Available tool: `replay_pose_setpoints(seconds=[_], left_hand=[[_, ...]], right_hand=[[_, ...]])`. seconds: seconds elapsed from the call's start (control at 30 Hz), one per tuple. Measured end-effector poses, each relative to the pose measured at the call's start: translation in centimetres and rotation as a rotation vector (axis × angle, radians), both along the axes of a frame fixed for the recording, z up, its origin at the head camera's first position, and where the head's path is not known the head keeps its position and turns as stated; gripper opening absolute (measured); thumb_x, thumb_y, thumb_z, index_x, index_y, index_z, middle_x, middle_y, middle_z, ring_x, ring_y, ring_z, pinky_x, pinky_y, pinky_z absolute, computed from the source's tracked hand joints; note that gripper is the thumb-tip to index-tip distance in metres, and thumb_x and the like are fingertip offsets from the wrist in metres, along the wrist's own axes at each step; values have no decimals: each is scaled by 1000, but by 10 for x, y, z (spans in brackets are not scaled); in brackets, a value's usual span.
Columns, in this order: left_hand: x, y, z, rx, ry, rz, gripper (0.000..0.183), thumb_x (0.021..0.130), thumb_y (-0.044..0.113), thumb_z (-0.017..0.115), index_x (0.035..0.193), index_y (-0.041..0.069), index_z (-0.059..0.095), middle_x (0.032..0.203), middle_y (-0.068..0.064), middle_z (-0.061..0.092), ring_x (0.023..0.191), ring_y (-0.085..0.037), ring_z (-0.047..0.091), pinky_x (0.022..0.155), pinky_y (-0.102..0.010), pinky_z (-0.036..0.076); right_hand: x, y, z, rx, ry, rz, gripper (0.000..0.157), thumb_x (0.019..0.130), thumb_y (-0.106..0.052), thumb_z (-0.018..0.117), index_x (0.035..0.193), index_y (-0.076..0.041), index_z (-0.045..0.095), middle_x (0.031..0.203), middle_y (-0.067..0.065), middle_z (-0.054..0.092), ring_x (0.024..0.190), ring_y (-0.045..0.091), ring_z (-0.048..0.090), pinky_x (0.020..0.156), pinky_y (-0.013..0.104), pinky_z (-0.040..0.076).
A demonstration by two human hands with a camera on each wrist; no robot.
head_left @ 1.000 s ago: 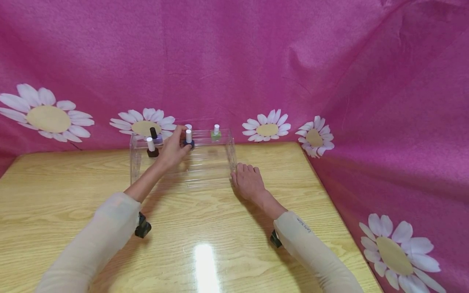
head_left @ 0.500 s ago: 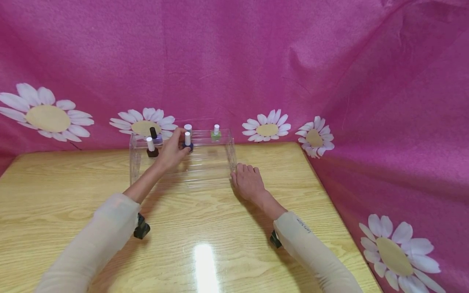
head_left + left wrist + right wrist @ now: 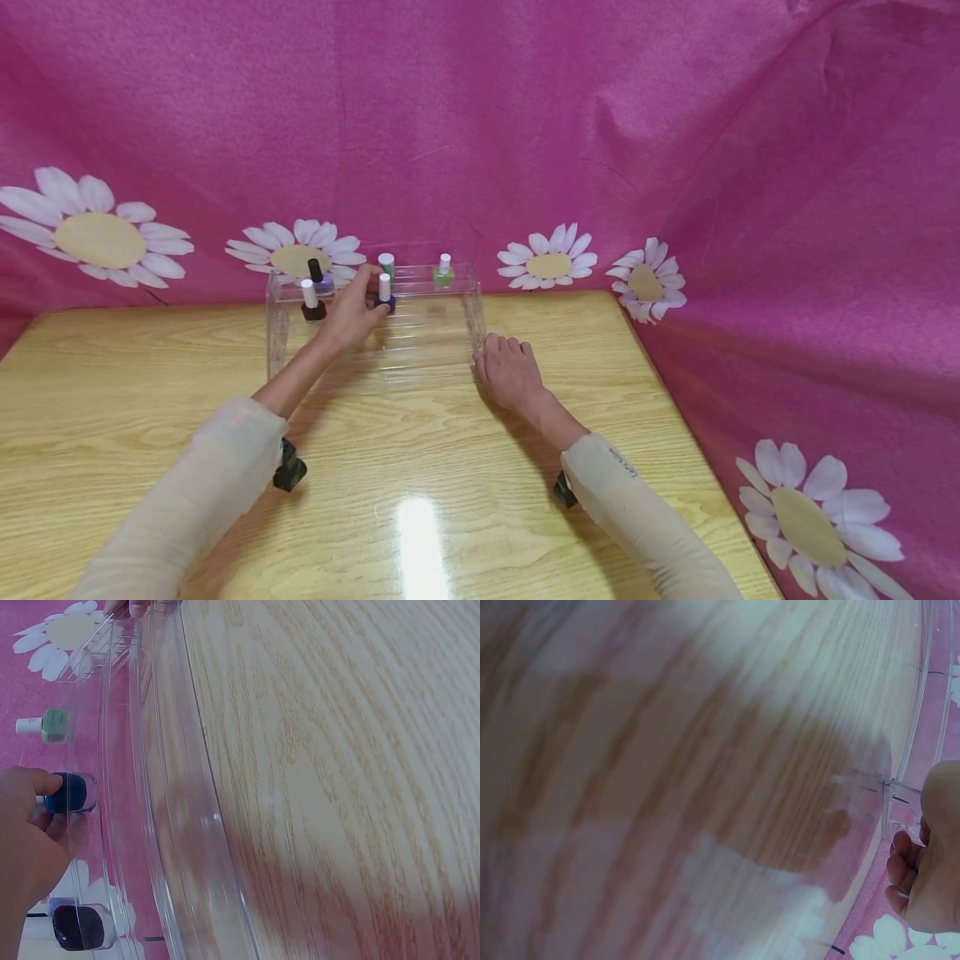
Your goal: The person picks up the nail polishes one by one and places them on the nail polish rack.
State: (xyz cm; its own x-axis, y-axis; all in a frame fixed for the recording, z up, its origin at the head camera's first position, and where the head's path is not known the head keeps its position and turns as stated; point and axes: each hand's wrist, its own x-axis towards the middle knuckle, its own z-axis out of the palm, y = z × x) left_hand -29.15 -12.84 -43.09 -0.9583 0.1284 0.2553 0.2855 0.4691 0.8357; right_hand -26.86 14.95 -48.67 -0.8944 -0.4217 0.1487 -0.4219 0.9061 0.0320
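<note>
My left hand (image 3: 351,315) pinches a dark blue nail polish bottle (image 3: 69,793) with a white cap, upright at an upper tier of the clear acrylic rack (image 3: 431,342). Just behind it stands a white-capped green bottle (image 3: 386,265), partly covered. A light green nail polish (image 3: 443,275) sits to the right on the top tier. Left of my hand are a dark, white-capped bottle (image 3: 312,308) and a lilac one with a black cap (image 3: 321,282). At the rack's right end my right hand (image 3: 512,375) holds its side, fingers curled (image 3: 904,859).
The rack stands on a wood-grain table (image 3: 360,517), near its back edge. A pink daisy-print cloth (image 3: 480,125) hangs close behind it and along the right side. Dark wrist cameras (image 3: 289,467) sit under both forearms.
My left hand has brought the dark blue bottle slightly down and toward me, then stays nearly still. More of the green bottle behind it shows. My right hand keeps its place.
</note>
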Motion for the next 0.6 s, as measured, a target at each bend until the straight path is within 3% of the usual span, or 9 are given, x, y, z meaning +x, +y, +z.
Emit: replay_pose_setpoints(seconds=[0.6], left_hand=[[2, 0, 4, -9, -23, 11, 45, 88, -8, 66, 129, -4, 46, 121, -28, 60, 108, -39, 60, 97, -47, 50]], right_hand=[[1, 1, 1, -18, -4, 22, 33, 108, -30, 39, 87, -5, 42, 73, 6, 45, 79, 31, 56, 72, 43, 44]])
